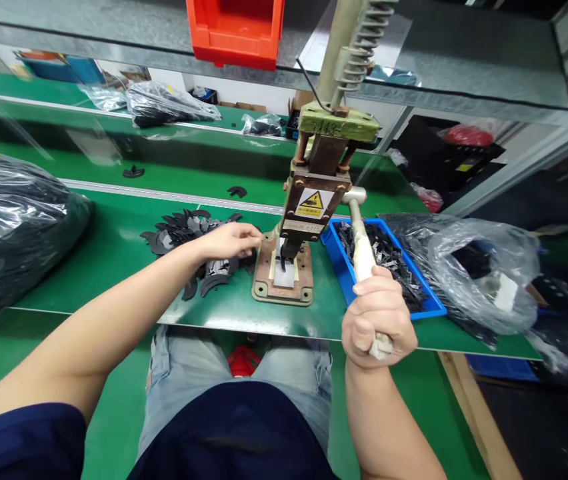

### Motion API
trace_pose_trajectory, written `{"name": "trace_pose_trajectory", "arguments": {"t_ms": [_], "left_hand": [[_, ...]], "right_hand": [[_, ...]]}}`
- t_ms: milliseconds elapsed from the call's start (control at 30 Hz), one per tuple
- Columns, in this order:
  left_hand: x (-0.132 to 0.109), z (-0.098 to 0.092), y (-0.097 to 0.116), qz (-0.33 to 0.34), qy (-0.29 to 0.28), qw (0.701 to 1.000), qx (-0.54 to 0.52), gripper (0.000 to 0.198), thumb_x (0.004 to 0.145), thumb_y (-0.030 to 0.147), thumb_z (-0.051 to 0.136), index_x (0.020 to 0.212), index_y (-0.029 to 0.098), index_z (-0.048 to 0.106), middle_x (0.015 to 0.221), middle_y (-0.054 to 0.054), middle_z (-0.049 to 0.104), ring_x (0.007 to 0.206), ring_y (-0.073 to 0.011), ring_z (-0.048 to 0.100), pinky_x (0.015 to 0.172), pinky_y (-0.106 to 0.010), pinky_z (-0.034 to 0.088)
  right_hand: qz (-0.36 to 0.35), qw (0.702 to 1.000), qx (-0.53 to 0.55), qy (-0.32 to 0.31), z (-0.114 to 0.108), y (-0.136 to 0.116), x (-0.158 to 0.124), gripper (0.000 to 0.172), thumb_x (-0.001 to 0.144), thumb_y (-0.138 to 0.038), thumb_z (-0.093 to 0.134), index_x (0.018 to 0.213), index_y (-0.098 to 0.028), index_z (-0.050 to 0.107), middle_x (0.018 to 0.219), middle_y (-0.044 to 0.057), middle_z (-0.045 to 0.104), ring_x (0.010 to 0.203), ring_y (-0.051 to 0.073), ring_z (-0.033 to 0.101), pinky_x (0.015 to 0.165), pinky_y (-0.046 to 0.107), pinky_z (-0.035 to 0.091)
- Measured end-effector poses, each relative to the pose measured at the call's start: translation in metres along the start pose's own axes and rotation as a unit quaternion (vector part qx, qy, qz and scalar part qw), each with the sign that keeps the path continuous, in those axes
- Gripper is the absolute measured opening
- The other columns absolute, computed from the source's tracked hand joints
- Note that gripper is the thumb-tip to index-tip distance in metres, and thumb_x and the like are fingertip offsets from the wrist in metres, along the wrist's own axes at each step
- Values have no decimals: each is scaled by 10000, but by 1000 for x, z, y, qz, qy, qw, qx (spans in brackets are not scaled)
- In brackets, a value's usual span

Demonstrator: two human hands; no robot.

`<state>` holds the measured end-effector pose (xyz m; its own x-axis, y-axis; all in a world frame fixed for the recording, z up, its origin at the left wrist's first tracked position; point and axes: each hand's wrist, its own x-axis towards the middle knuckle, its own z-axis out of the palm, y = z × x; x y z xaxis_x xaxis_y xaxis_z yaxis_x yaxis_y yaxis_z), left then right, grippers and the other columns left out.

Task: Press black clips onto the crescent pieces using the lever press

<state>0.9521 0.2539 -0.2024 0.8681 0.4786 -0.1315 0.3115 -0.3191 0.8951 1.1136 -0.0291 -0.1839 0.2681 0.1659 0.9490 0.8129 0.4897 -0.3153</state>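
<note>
Sitting at a green bench [114, 267], a person works a hand press [317, 200].

Far left: a black plastic bag [9, 227] slumps on the bench, well apart from the hands.

Next, a pile of black curved parts [179, 230] lies loose just left of the press. It looks placed for an easy left-hand reach.

The left hand [229, 240] rests on the pile's right edge, palm down and forearm stretched forward. Its fingers are bunched shut toward the base plate [284, 277]. Whether a part is pinched between them is too small to tell.

Centre: the press stands upright and its ram is down close to the white block on the base plate. A yellow warning label faces the person. An orange bin [237, 30] sits on the shelf above.

Right of the press, the lever handle [363, 250], wrapped in pale tape, slants down toward the person. The right hand [377, 317] is closed in a full fist around its lower end, knuckles up and elbow low. That grip likely gives the most leverage.

Behind the handle, a blue tray [335, 248] holds black pieces and sits just beside the base. Far right: a clear plastic bag [484, 273] lies against the tray.
</note>
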Motion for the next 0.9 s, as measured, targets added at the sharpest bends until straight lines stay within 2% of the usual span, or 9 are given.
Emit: {"name": "trace_pose_trajectory", "arguments": {"t_ms": [100, 167, 233, 333, 467, 600, 700, 900], "left_hand": [[-24, -28, -17, 0, 95, 982, 162, 511, 973, 627, 594, 737, 183, 682, 649, -3, 612, 652, -150, 572, 610, -261, 391], [-43, -34, -30, -5, 111, 962, 251, 575, 1009, 654, 522, 689, 194, 654, 627, -3, 590, 637, -156, 549, 614, -283, 365], [-63, -31, -43, 4, 109, 941, 319, 526, 1006, 637, 546, 729, 204, 659, 698, -16, 633, 681, -177, 575, 640, -300, 376], [-91, -17, -61, 19, 99, 903, 417, 389, 953, 587, 663, 876, 209, 715, 895, -69, 693, 875, -249, 641, 753, -338, 445], [-114, -1, -79, -16, 95, 863, 497, 423, 908, 592, 721, 1039, 191, 755, 1051, -137, 687, 1033, -335, 633, 884, -421, 487], [-115, 3, -84, -24, 81, 870, 485, 405, 938, 550, 702, 1140, 204, 760, 1105, -137, 684, 1086, -336, 626, 948, -443, 490], [-108, 2, -81, -32, 61, 882, 465, 366, 916, 500, 735, 1138, 211, 758, 1129, -126, 689, 1103, -328, 636, 963, -437, 497], [-92, 1, -75, -12, 18, 896, 443, 454, 887, 504, 752, 1238, 218, 738, 1220, -135, 684, 1167, -335, 645, 988, -440, 506]], "right_hand": [[-1, 1000, 1, 4, 1, 1, 1, 291, 912, -335, 692, 678, -247, 543, 638, -56, 607, 746, 178, 678, 1000, 564, 581], [-7, 1000, 4, 10, 3, 3, 1, 311, 912, -330, 698, 668, -239, 528, 641, -58, 601, 748, 166, 671, 999, 551, 573], [-23, 999, 8, 22, 5, 6, 2, 329, 904, -319, 694, 649, -225, 509, 636, -60, 587, 746, 151, 670, 989, 529, 570], [-48, 997, 18, 50, 10, 12, 1, 372, 888, -315, 690, 608, -213, 469, 607, -62, 556, 726, 130, 668, 975, 497, 570], [-59, 994, 23, 86, 15, 19, -1, 458, 883, -366, 712, 560, -217, 424, 564, -70, 538, 675, 123, 652, 930, 483, 574], [-64, 992, 30, 104, 17, 22, -1, 495, 866, -387, 729, 542, -220, 396, 538, -70, 518, 648, 127, 638, 902, 475, 576], [-63, 993, 26, 100, 17, 22, -1, 479, 857, -389, 727, 548, -225, 401, 539, -72, 515, 638, 132, 630, 900, 476, 581], [-61, 993, 12, 96, 16, 21, -1, 482, 859, -408, 725, 545, -230, 405, 526, -68, 517, 620, 140, 628, 890, 494, 582]]}}
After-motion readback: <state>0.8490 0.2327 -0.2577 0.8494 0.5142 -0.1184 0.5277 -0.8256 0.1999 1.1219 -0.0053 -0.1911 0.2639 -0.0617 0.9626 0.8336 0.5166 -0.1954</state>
